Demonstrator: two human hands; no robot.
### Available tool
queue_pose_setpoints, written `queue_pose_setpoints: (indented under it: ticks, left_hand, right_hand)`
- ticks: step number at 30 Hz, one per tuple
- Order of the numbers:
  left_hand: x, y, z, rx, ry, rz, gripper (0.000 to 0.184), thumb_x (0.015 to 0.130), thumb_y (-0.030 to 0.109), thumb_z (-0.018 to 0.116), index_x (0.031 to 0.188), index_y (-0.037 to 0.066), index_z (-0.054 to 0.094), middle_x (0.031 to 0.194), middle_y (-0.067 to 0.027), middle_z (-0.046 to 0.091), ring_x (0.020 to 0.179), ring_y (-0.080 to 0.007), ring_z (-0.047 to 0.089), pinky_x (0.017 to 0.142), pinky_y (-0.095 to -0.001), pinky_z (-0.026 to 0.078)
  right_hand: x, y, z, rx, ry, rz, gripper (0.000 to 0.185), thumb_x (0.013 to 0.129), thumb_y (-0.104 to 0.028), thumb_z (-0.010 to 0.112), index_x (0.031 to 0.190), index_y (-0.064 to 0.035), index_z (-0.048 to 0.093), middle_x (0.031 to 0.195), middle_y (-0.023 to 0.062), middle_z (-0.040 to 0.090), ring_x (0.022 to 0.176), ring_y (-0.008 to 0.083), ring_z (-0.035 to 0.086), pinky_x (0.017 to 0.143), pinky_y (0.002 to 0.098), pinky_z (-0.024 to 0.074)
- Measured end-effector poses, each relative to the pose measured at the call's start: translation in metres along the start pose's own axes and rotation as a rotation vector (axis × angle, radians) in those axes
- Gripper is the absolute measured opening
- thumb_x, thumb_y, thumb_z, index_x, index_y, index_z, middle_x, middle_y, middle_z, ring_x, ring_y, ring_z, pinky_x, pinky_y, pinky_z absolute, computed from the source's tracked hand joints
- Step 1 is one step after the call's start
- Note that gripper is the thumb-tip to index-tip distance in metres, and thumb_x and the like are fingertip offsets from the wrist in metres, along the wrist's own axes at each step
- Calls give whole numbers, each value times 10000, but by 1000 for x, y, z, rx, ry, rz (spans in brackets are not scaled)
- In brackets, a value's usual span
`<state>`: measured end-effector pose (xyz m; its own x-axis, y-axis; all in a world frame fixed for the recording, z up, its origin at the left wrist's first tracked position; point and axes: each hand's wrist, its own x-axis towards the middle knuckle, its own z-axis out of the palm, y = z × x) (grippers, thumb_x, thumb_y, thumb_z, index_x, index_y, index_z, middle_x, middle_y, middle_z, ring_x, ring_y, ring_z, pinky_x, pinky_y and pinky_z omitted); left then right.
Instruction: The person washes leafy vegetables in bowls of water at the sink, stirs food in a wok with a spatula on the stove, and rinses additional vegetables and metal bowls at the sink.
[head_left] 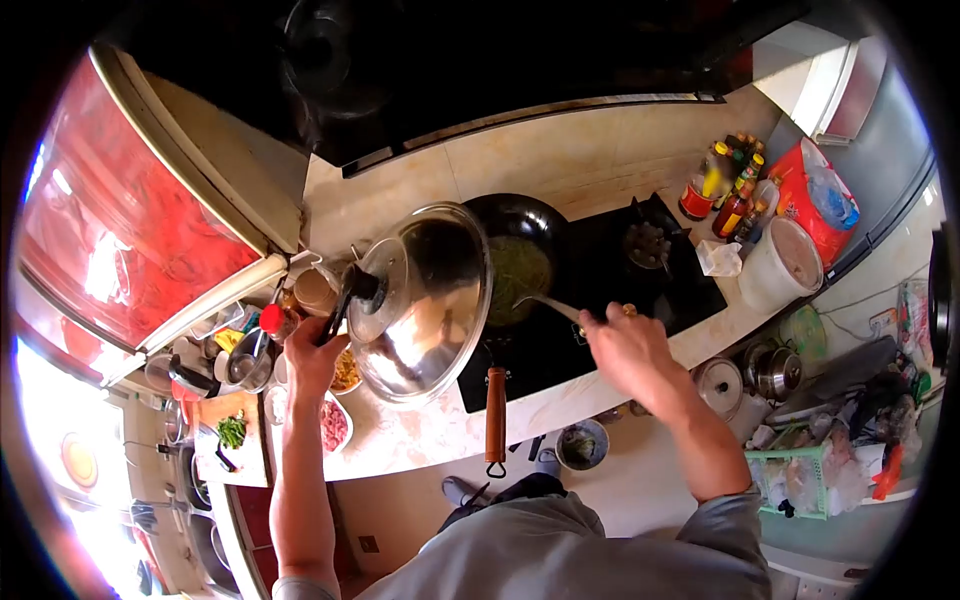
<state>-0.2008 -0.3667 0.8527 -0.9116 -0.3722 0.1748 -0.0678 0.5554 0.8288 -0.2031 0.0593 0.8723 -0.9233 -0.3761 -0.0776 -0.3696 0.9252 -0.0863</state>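
My left hand (312,358) is closed on the black handle of a large glass lid (425,310), which is tilted beside the wok. In my right hand (625,348) is a metal utensil (553,304); its far end reaches into the black wok (520,212). Green food (518,272) lies in the wok, partly hidden by the lid's rim. The wok's wooden handle (496,420) points toward my body. Under the wok is a black glass stove (600,260).
Bottles (735,190), a white bucket (782,265) and a red bag (815,200) stand right of the stove. Left are a plate of raw meat (336,424), a red-capped jar (277,321) and a cutting board (240,455) with chopped greens (231,430). A range hood (500,60) overhangs the stove.
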Motion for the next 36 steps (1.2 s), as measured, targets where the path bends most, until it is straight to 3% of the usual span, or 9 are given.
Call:
queue_pose_setpoints:
  ticks: [5,12,17,18,20,23,27,29,36]
  left_hand:
    - [30,0,20,-13,-43,59,227,728,97,736,897,-47,691,724,-46,658,657,-96,569,614,-266,457]
    - [57,40,46,135,-63,141,310,694,185,735,913,-33,713,740,-105,690,674,-143,624,639,-302,491]
    - [84,36,89,183,-70,141,356,678,240,737,942,3,723,797,-143,717,724,-199,680,702,-328,521]
    - [86,45,94,249,-67,125,354,675,248,734,941,14,726,807,-147,718,731,-217,688,709,-339,524]
    - [101,29,112,248,-77,188,386,649,292,736,949,49,730,835,-153,720,782,-287,704,738,-370,537]
    - [92,47,129,356,-79,190,400,661,305,716,978,62,726,865,-160,720,822,-315,701,762,-388,542]
    - [82,62,155,438,-124,152,436,679,313,696,1047,81,711,965,-163,716,924,-330,684,828,-408,535]
    - [75,67,168,455,-155,115,469,678,317,698,1097,106,697,1048,-155,705,1009,-330,662,884,-412,523]
    - [57,69,193,569,-170,187,470,676,312,720,1107,126,692,1018,-147,709,997,-324,665,867,-404,529]
  right_hand:
    - [10,-19,34,36,9,-114,449,906,-66,484,1351,-35,527,977,200,596,731,325,676,589,437,542]
    - [-18,15,52,285,208,125,378,957,-150,497,1324,-72,545,954,189,606,734,364,663,625,456,546]
    - [-21,38,133,730,479,237,367,965,-195,522,1266,9,570,900,280,650,816,437,628,703,478,511]
    - [-25,39,142,758,499,276,374,982,-211,538,1267,32,560,888,229,674,790,359,654,706,396,519]
    - [-28,39,147,1091,441,417,340,996,-228,534,1240,6,573,762,114,631,588,211,573,525,313,459]
    - [-45,25,111,1925,297,653,274,1009,-249,519,1188,-48,573,705,24,534,500,92,415,424,235,322]
    - [-60,34,100,2350,188,781,200,1031,-270,460,1114,-121,565,729,42,535,471,97,378,414,244,281]
    - [-71,39,99,2380,199,764,226,1038,-278,440,1124,-112,567,735,36,537,473,98,382,414,245,287]
    - [-119,58,84,2403,185,676,345,1034,-309,408,1240,-77,560,740,-1,502,470,67,340,402,220,253]
